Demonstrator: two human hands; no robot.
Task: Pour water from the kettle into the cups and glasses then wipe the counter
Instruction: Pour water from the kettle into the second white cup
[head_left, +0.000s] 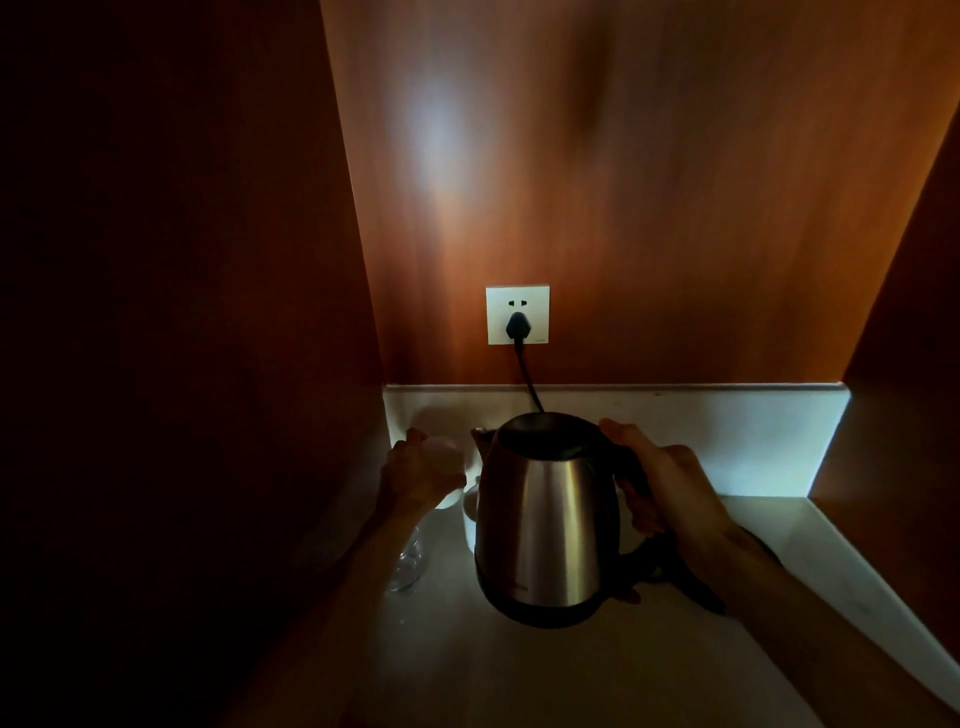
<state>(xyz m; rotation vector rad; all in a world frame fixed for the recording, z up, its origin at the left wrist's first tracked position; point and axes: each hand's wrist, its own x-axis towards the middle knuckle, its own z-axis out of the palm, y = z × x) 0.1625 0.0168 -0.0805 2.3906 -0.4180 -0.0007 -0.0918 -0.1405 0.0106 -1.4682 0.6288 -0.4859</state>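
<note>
A steel kettle (540, 519) with a black lid and base hangs just above the pale counter (519, 670), its spout pointing left. My right hand (670, 488) grips its black handle. My left hand (415, 475) holds a white cup (448, 460) at the back left corner, beside the spout. A second white cup (469, 512) shows partly behind the kettle. A clear glass (408, 564) stands on the counter under my left forearm. The scene is dim.
A white wall socket (518, 314) holds a black plug whose cord runs down behind the kettle. Dark wooden panels close the nook on the left and right. A white upstand (727, 431) lines the back. The kettle's dark base plate (691, 577) lies beneath my right wrist.
</note>
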